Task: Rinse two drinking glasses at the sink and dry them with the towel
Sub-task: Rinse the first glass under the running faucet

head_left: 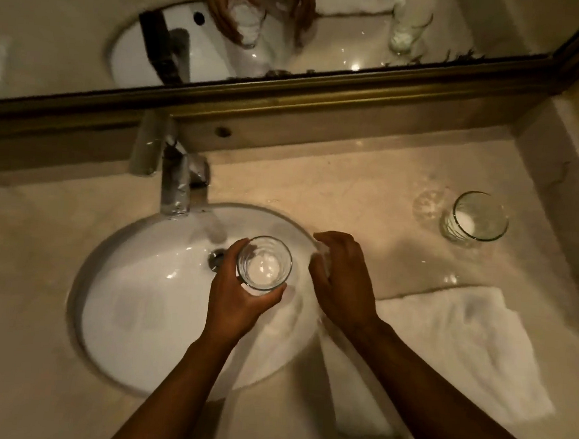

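the left hand (237, 305) grips a glass (263, 263) upright over the sink (131, 311). the right hand (340, 277), fingers curled, seems to pinch a blurred towel (460, 348). a second glass (475, 217) stands on the counter (317, 187). wet glass could slip from the one-handed grip and hit the basin.

Clear glass tumbler (263, 263) — glossy porcelain sink (145, 298), polished stone counter (335, 188).
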